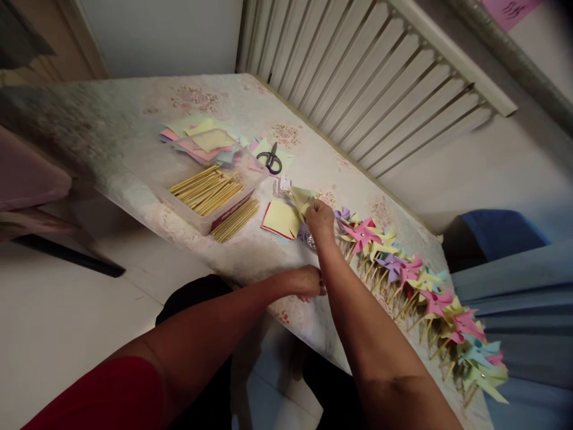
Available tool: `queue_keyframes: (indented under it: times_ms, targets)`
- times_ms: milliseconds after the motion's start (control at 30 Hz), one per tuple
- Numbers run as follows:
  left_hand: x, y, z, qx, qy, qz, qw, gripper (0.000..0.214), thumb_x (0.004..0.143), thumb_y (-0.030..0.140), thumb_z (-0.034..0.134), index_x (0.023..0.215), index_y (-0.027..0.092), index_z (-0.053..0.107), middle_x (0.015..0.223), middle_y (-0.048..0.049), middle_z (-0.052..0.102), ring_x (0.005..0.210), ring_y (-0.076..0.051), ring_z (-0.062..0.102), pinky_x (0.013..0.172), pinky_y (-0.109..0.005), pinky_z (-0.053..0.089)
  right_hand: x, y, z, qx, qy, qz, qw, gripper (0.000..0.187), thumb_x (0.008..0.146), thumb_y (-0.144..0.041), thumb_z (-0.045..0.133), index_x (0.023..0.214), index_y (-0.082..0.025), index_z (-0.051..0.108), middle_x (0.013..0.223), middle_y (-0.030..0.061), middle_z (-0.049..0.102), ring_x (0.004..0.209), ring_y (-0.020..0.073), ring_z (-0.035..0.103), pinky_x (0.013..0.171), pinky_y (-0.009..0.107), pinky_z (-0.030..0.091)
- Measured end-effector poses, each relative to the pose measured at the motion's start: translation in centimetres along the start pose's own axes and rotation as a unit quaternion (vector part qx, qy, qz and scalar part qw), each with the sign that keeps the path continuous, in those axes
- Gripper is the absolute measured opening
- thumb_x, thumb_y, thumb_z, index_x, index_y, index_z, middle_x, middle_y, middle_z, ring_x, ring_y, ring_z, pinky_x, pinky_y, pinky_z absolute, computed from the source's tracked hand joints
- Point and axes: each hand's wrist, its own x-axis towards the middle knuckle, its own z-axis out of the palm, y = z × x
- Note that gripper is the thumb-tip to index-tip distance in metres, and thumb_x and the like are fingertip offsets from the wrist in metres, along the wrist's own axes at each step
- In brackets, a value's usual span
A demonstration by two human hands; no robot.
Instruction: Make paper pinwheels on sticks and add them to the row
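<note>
Right hand (320,220), frame centre: fingers pinched closed on a folded yellow paper piece (301,199), held just above the table (134,119), which has a floral cloth.

Left hand (308,282), just below it at the table's near edge: fingers curled. The fingertips are hidden behind the right forearm, which crosses in front, so I cannot tell whether it holds anything.

Directly left of the right hand: a small stack of paper squares (279,219), yellow on top, red edge showing. Above it: a small clear container (283,185).

Right of the hand: a row of pinwheels (416,280), pink, yellow, purple and blue. They lie overlapping along the table's far edge, down to the lower right of the frame, with their sticks pointing toward the near side.

Left of centre: a clear plastic box (199,222) with wooden sticks (206,190) inside. More loose sticks (237,218) lie just beside it.

Further up: black scissors (271,160) on coloured paper sheets (201,140).

Upper right: a white slatted railing (380,89) borders the table.
</note>
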Motion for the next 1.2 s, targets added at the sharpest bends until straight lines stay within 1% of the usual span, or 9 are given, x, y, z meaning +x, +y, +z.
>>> queue_keyframes:
  times_ms: [100, 233, 467, 600, 733, 867, 1000, 1100, 1200]
  targets:
    - [-0.9, 0.8, -0.2, 0.004, 0.005, -0.033, 0.999, 0.011, 0.075, 0.022, 0.064, 0.077, 0.012, 0.068, 0.049, -0.0031, 0.056, 0.044, -0.017, 0.056, 0.052, -0.030, 0.051, 0.0, -0.1, -0.5, -0.019, 0.033, 0.006, 0.999, 0.019, 0.075, -0.014, 0.043, 0.064, -0.021, 0.057, 0.060, -0.0006, 0.056, 0.064, 0.0178, 0.045, 0.065, 0.028, 0.034]
    - [-1.3, 1.3, -0.3, -0.004, 0.010, -0.042, 0.999, 0.010, 0.074, 0.020, 0.065, 0.081, 0.013, 0.068, 0.050, -0.0009, 0.056, 0.046, -0.016, 0.056, 0.051, -0.027, 0.049, 0.3, -0.2, -1.4, -0.029, 0.074, 0.015, 0.997, 0.020, 0.076, -0.013, 0.042, 0.069, -0.020, 0.060, 0.065, 0.0004, 0.060, 0.066, 0.0181, 0.047, 0.067, 0.028, 0.035]
    - [-0.9, 1.5, -0.4, 0.059, -0.049, -0.045, 0.996, 0.020, 0.086, 0.022, 0.052, 0.097, 0.012, 0.065, 0.063, -0.0030, 0.061, 0.053, -0.015, 0.060, 0.055, -0.027, 0.051, 0.6, 0.3, -2.6, 0.012, 0.124, 0.016, 0.992, 0.020, 0.075, -0.014, 0.043, 0.070, -0.020, 0.062, 0.064, 0.0000, 0.060, 0.068, 0.0183, 0.049, 0.069, 0.028, 0.038]
    - [-0.6, 1.4, -0.4, 0.077, -0.062, -0.042, 0.994, 0.015, 0.084, 0.021, 0.052, 0.091, 0.012, 0.061, 0.069, -0.0042, 0.062, 0.054, -0.016, 0.061, 0.055, -0.029, 0.052, 0.6, 0.9, -3.5, 0.054, 0.136, 0.034, 0.989, 0.017, 0.074, -0.016, 0.043, 0.065, -0.021, 0.057, 0.060, -0.0021, 0.055, 0.064, 0.0169, 0.046, 0.064, 0.027, 0.037]
    - [-0.3, 1.1, -0.3, 0.084, -0.062, -0.047, 0.993, 0.010, 0.082, 0.024, 0.051, 0.080, 0.015, 0.057, 0.064, -0.0033, 0.059, 0.055, -0.019, 0.063, 0.054, -0.029, 0.051, 0.1, 1.6, -5.0, 0.097, 0.140, 0.047, 0.984, 0.015, 0.075, -0.021, 0.044, 0.067, -0.020, 0.058, 0.060, -0.0032, 0.052, 0.063, 0.0157, 0.046, 0.060, 0.026, 0.036]
    - [-0.2, 1.1, -0.1, 0.073, -0.047, -0.054, 0.995, 0.010, 0.079, 0.023, 0.051, 0.071, 0.018, 0.054, 0.059, -0.0032, 0.058, 0.057, -0.022, 0.063, 0.059, -0.034, 0.051, -1.5, 2.8, -7.1, 0.146, 0.136, 0.075, 0.977, 0.018, 0.075, -0.027, 0.046, 0.075, -0.018, 0.062, 0.062, -0.0029, 0.055, 0.064, 0.0150, 0.049, 0.057, 0.025, 0.038]
    - [-0.2, 1.0, 0.0, 0.035, -0.005, -0.045, 0.998, 0.007, 0.077, 0.018, 0.051, 0.070, 0.018, 0.053, 0.061, -0.0023, 0.058, 0.054, -0.019, 0.060, 0.056, -0.031, 0.049, -4.5, 4.6, -9.7, 0.254, 0.151, 0.103, 0.950, 0.020, 0.071, -0.029, 0.052, 0.081, -0.017, 0.065, 0.068, -0.0024, 0.061, 0.065, 0.0143, 0.055, 0.058, 0.024, 0.043]
    - [0.4, 0.5, 0.1, -0.018, 0.012, -0.063, 0.998, 0.005, 0.078, 0.014, 0.050, 0.078, 0.018, 0.053, 0.064, -0.0002, 0.057, 0.054, -0.015, 0.060, 0.055, -0.026, 0.049, -7.3, 6.1, -11.6, 0.338, 0.174, 0.132, 0.916, 0.020, 0.067, -0.028, 0.059, 0.082, -0.018, 0.065, 0.075, -0.0014, 0.068, 0.070, 0.0152, 0.061, 0.063, 0.026, 0.050]
    - [1.2, 0.2, 0.3, -0.074, 0.039, -0.081, 0.993, 0.008, 0.080, 0.012, 0.047, 0.082, 0.017, 0.052, 0.068, 0.0002, 0.057, 0.056, -0.013, 0.061, 0.055, -0.024, 0.051, -10.3, 7.6, -13.2, 0.408, 0.189, 0.160, 0.879, 0.015, 0.065, -0.026, 0.065, 0.079, -0.020, 0.064, 0.073, -0.0018, 0.069, 0.076, 0.0167, 0.067, 0.071, 0.029, 0.056]
